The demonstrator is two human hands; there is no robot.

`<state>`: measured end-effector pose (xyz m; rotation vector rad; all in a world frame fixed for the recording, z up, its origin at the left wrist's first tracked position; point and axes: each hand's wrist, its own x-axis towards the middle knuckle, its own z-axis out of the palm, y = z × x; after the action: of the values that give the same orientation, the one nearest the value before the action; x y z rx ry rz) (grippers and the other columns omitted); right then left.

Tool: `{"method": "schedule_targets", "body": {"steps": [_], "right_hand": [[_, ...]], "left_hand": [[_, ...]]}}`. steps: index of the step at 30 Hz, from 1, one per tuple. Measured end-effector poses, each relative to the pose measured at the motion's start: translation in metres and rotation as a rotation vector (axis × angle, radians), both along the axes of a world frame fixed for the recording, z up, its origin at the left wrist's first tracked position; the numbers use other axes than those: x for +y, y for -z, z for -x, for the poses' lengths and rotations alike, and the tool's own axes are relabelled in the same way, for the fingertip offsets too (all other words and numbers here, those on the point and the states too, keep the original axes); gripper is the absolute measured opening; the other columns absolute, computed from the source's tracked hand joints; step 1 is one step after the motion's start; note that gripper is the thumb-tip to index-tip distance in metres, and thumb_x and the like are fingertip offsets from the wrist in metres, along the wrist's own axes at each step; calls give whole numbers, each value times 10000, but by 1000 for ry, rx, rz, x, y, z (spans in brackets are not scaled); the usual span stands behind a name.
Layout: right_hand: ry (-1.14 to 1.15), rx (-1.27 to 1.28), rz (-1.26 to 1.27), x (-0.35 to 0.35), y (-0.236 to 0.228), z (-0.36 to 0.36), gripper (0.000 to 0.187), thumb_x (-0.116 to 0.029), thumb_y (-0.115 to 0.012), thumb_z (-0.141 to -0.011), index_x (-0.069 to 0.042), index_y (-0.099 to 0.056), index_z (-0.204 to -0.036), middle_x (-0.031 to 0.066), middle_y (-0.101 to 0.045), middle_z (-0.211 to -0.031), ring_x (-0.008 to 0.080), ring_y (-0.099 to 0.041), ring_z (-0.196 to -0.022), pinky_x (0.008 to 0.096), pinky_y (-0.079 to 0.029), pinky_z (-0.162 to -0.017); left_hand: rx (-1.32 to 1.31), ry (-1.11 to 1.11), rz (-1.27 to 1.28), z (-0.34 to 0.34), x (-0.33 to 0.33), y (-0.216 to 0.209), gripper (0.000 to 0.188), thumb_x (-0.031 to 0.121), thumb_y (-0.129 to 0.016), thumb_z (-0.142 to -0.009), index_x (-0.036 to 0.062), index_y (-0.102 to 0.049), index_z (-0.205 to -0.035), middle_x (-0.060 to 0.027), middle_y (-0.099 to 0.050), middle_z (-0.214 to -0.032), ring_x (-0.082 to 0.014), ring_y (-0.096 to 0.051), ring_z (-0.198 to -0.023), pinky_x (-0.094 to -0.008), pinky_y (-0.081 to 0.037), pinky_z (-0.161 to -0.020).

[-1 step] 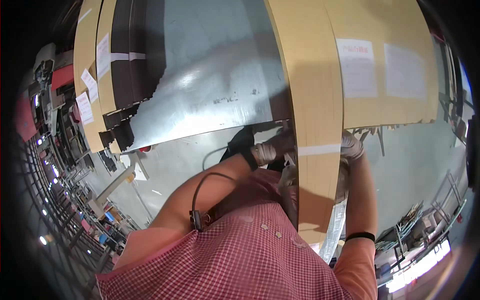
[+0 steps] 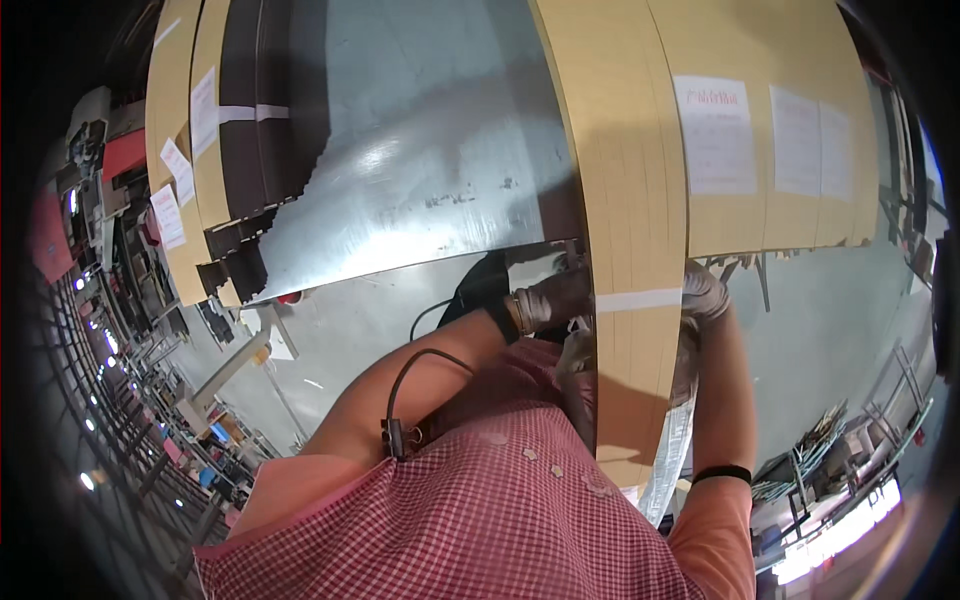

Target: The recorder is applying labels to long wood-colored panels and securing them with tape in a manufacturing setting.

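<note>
A long bundle of tan cardboard strips runs from the far edge towards my body, its near end by my apron. Around it goes a white paper band. My left hand, in a whitish glove with dark fingers, is closed at the bundle's left side; its fingertips are partly hidden in shadow. On the opposite side my right hand, gloved too, curls against the bundle's right edge beside the band. Its fingertips disappear behind the strips.
A grey metal-looking tabletop lies ahead. Tan bundles with white paper labels stand to the right. Dark and tan banded strips lie at the left. Wire-like racks and loose material are on the floor at the right.
My left wrist has shifted very slightly to the right. Both hands stay at the sides of the bundle, which has hardly moved.
</note>
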<state>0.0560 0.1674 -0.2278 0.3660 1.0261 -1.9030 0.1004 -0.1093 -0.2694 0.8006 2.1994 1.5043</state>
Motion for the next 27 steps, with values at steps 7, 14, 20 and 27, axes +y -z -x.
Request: {"method": "schedule_targets", "body": {"steps": [7,14,20,27], "right_hand": [[43,668,-856,-68,-144,-31,774,-357,-804,-802,46,-478,-1377,240,-604,-1265,313,-635,-1065,376,-495,-956],[-191,978,-1395,-109,-124,-60,1070,-374,-849,-662,-6,-304,-1506,387,-326,-1452,537,-439,-1271,504,-439,-1044],[-183,1009,-1294,-98,-192,-25,948,-409,-854,-689,5,-398,-1409,330,-446,-1376,513,-454,-1259,514,-453,-1005],[-764,979,-952,-89,-249,40,328,-281,-607,-906,-126,-612,-1195,150,-675,-834,374,-661,-815,459,-507,-687]], "left_hand": [[-745,-15,-56,-12,-22,-13,259,197,-562,-975,48,-638,-1174,-129,-709,-972,-247,-681,-863,-334,-536,-762],[-682,-439,-91,10,-64,-130,148,201,-709,-902,62,-705,-952,-30,-708,-829,-132,-663,-771,-292,-514,-675],[-528,-350,-22,26,-9,-162,239,205,-775,-799,56,-665,-950,-104,-692,-849,-206,-664,-800,-329,-509,-729],[-371,-193,256,40,-5,-156,360,196,-797,-787,53,-615,-1063,-73,-642,-886,-211,-632,-814,-317,-522,-791]]}}
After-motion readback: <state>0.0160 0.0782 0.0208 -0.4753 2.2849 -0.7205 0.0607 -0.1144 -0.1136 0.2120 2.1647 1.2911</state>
